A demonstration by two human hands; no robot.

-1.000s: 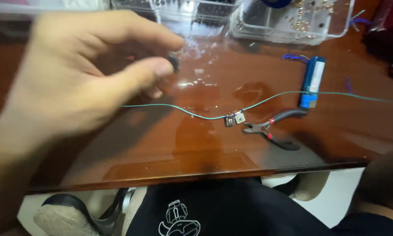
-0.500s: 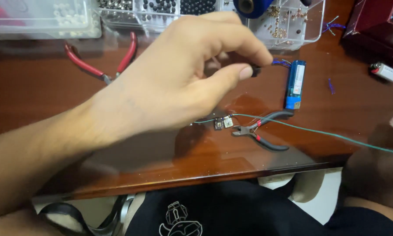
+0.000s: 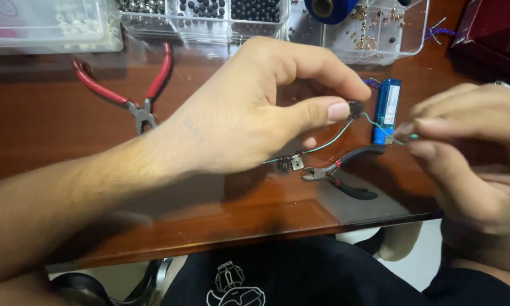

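Teal thin wire (image 3: 345, 131) stretched between both hands over the brown wooden table (image 3: 51, 130), toward its right side. Left hand (image 3: 249, 113) pinches a small black bead (image 3: 355, 109) between thumb and forefinger, wire entering the bead. Right hand (image 3: 464, 147) fingers closed together on the wire's free end, near the table's right edge. Small metal-and-dark piece (image 3: 289, 164) already hangs on the wire below the left hand. Step looks like threading: bead going onto the wire. Next move likely needs wire held taut and bead slid down toward the strung piece.

Black-handled small pliers (image 3: 340, 175) lie near the front edge, under the wire. Blue cylinder (image 3: 386, 110), maybe glue tube, just behind them. Red-handled pliers (image 3: 136, 90) left of centre toward the back. Clear compartment boxes of beads (image 3: 209, 17) along the back edge, blue thread spool (image 3: 328, 8) beside.
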